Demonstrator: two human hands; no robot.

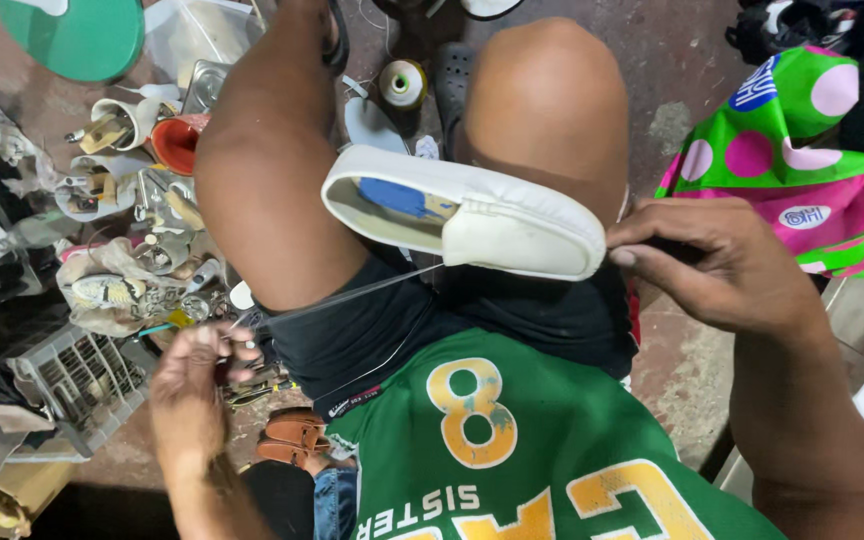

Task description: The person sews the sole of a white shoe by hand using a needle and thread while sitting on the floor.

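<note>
One white shoe (472, 215) lies wedged between two bare knees, with one taut thread (352, 292) running from it, and two hands, the left hand (197, 375) and the right hand (712, 260), are in view. On the floor sit one thread spool (402, 83), one red cup (177, 142), one green round lid (72, 35), one grey wire basket (77, 375) and one pair of brown shoes (297, 435). One green and pink dotted bag (792, 150) lies to the right.

Bright overhead light, sharp, dim corners.
</note>
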